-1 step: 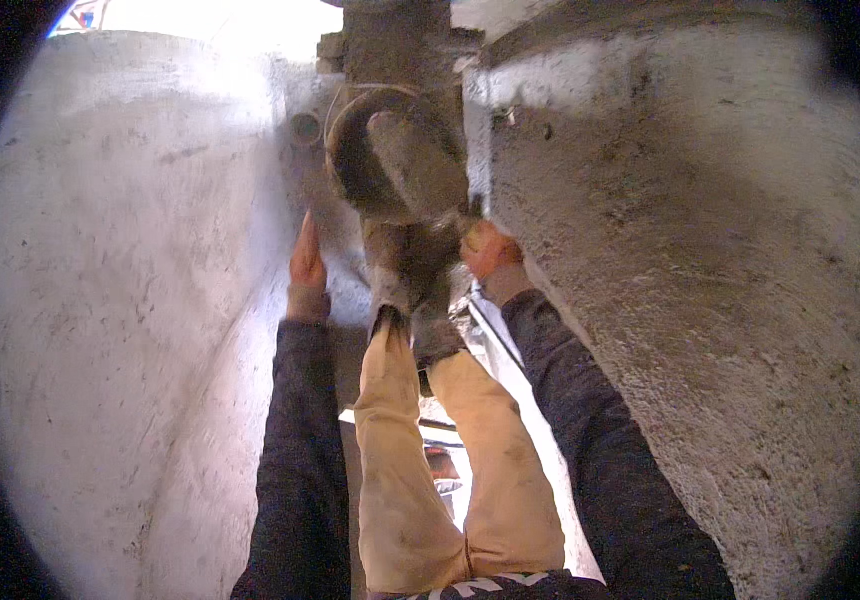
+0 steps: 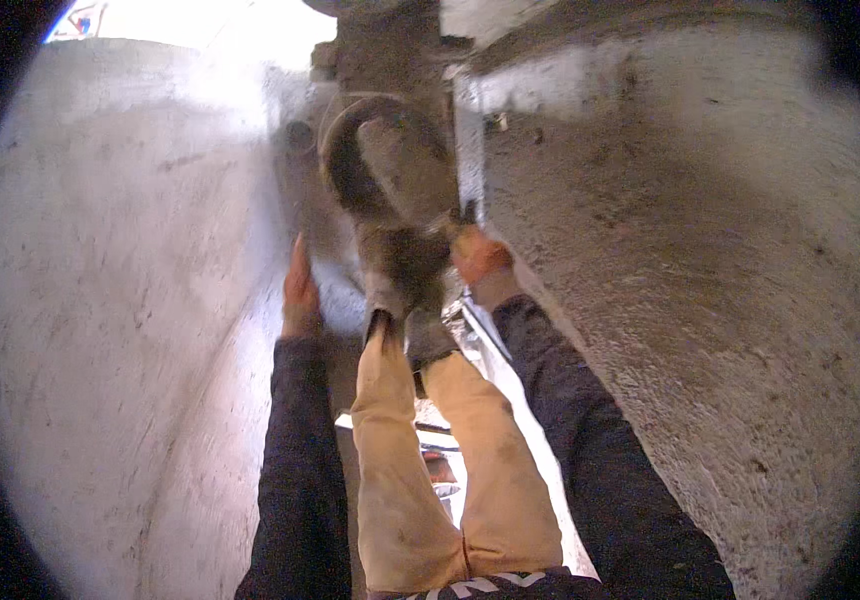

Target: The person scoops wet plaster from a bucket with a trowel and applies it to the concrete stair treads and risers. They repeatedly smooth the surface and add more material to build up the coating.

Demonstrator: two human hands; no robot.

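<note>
My left hand (image 2: 300, 292) is held edge-on beside the pale left wall, its fingers stretched out and nothing visible in it. I cannot tell whether it touches the wall. My right hand (image 2: 482, 256) is closed next to the right wall, just below and right of a round bucket (image 2: 342, 160). A small dark tip stands up past its fingers, but blur hides what the hand grips. The bucket has a thin wire handle and grey-brown material (image 2: 410, 165) inside. It stands ahead of my feet, between my two hands.
A smooth whitish wall (image 2: 130, 280) curves up on the left, and a rough, damp-looking grey-brown wall (image 2: 670, 250) on the right. My legs in tan trousers (image 2: 395, 460) stand in the narrow gap between them. Bright light enters at the upper left.
The view has shifted slightly, so the bucket and walls sit a little lower and further left. Both hands appear lower, the left one most. Their grips look unchanged.
</note>
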